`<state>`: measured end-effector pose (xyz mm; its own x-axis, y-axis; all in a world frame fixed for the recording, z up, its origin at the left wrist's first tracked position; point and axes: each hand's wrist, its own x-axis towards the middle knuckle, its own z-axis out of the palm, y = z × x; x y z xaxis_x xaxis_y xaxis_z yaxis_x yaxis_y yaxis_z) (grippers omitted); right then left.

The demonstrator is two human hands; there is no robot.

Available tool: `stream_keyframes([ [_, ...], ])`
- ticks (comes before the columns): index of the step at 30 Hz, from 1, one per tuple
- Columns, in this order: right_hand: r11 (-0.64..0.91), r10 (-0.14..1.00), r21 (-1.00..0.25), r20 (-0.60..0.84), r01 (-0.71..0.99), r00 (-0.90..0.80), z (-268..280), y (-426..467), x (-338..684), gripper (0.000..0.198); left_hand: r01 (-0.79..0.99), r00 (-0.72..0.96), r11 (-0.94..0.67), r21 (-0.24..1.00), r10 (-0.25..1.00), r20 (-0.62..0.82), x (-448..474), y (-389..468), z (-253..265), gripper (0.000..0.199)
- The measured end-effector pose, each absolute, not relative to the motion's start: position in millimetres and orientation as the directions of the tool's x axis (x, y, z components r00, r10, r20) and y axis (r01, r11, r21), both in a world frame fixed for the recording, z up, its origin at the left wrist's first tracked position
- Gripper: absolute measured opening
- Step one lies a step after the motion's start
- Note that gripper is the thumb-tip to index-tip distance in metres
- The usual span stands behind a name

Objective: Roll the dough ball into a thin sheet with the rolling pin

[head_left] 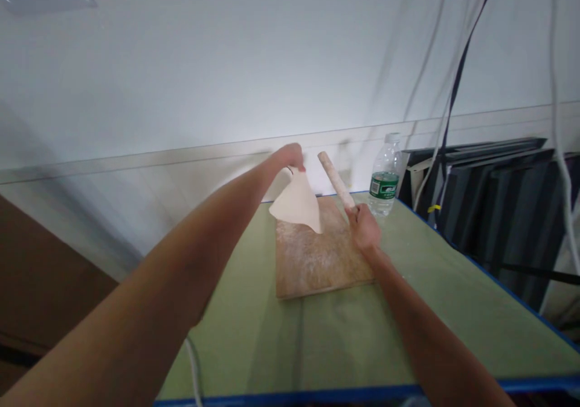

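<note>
A thin, pale sheet of dough (296, 201) hangs from my left hand (290, 155), which pinches its top edge. Its lower edge droops over the far part of a floured wooden board (317, 262). My right hand (365, 226) is closed around the near end of a rolling pin (335, 179), a plain wooden stick dusted with flour. The pin is raised and tilted, its free end pointing up and away to the left. My right hand is over the board's right side.
A partly filled water bottle (384, 174) with a green label stands behind my right hand. The green tabletop (254, 334) has a blue edge. A white wall (203, 63) rises behind it. Dark panels (493, 208) lean at the right, with hanging cables. A white cable (194, 368) crosses the front left.
</note>
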<state>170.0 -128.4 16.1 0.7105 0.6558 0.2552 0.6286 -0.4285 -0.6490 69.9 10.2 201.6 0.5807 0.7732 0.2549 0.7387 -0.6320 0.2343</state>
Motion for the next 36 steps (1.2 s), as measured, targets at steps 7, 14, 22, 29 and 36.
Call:
stream_keyframes([
  [7,-0.402,0.545,-0.741,0.278,0.537,0.791,13,-128,177,0.033,0.642,0.763,-0.735,-0.221,0.580,0.287,38,-57,210,0.016],
  [14,-0.354,0.521,-0.773,0.304,0.526,0.797,10,-127,181,0.029,0.395,0.891,-0.865,-0.309,0.443,-0.102,-26,-107,156,0.039],
  [22,-0.421,0.536,-0.682,0.344,0.598,0.771,18,-134,182,0.037,0.402,0.914,-0.863,-0.305,0.396,0.086,-24,-67,108,0.045],
  [29,-0.491,0.593,-0.522,0.386,0.698,0.706,23,-139,177,0.041,0.379,0.925,-0.924,-0.059,0.376,0.052,-10,-94,16,0.058],
  [36,-0.514,0.597,-0.448,0.426,0.731,0.680,27,-143,181,0.041,0.382,0.923,-0.924,0.029,0.383,0.032,-14,-106,17,0.064],
])
